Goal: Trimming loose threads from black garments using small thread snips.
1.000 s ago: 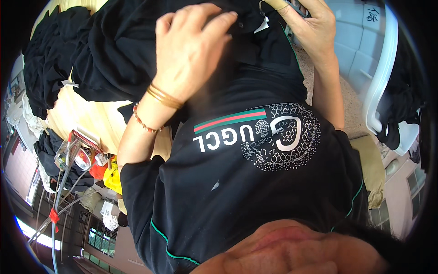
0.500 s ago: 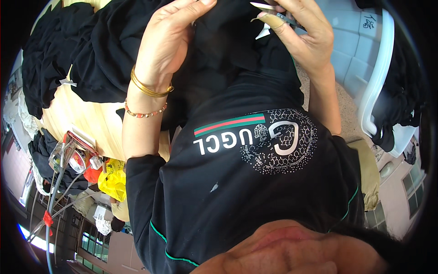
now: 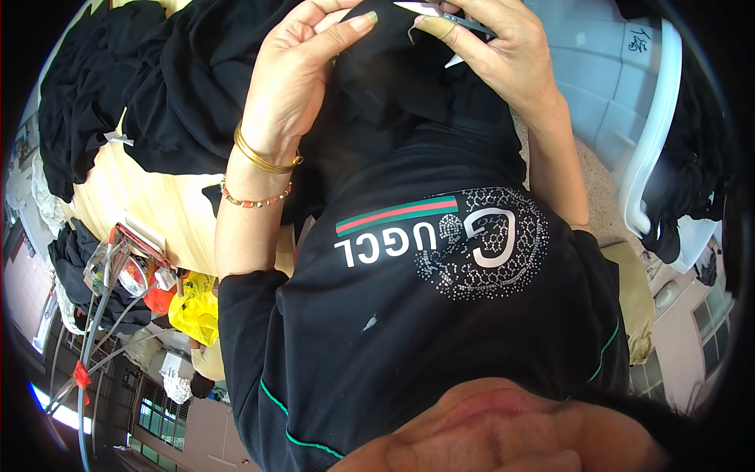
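Gripping small snips [image 3: 469,25] between thumb and fingers, the right hand [image 3: 513,49] is closed around the tool's grey body, its pale pointed blade aimed left. The thumb wears a yellowish cover. Opposite, the left hand [image 3: 285,72] is half curled, thumb close to the fingers, right beside the black cloth [image 3: 393,82]; whether it pinches any cannot be told. That cloth lies before the person's chest, below and between both hands: plain, matte, soft, loosely creased, with a white tag [image 3: 454,60] near the right thumb. More dark fabric [image 3: 189,86] bunches in deep folds on the pale wooden table [image 3: 118,189].
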